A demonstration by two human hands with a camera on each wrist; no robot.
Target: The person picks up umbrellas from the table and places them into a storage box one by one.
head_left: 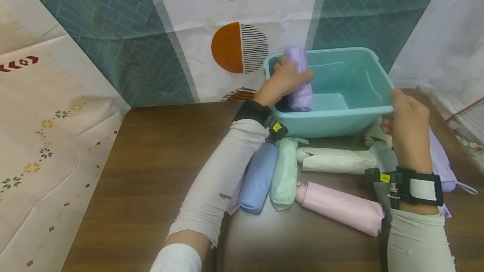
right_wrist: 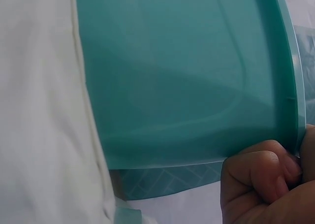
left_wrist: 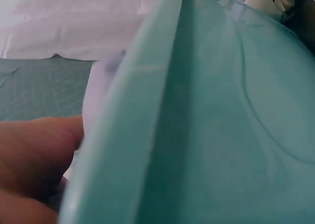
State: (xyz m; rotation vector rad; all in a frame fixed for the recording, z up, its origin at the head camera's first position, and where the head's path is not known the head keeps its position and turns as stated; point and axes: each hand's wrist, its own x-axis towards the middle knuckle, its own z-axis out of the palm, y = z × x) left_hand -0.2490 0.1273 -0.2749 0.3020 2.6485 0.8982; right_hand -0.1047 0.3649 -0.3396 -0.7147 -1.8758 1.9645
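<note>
My left hand grips a purple folded umbrella, which stands nearly upright inside the left end of a teal plastic bin. My right hand pinches the bin's rim at its right front corner; curled fingers show there in the right wrist view. In the left wrist view the bin's wall hides most of the umbrella. In front of the bin lie a blue umbrella, a mint green one, a cream one and a pink one.
Another purple umbrella with a wrist loop lies right of my right wrist. A grey-green one is partly covered by that wrist. The brown wooden table extends left. Patterned cloth hangs behind the bin.
</note>
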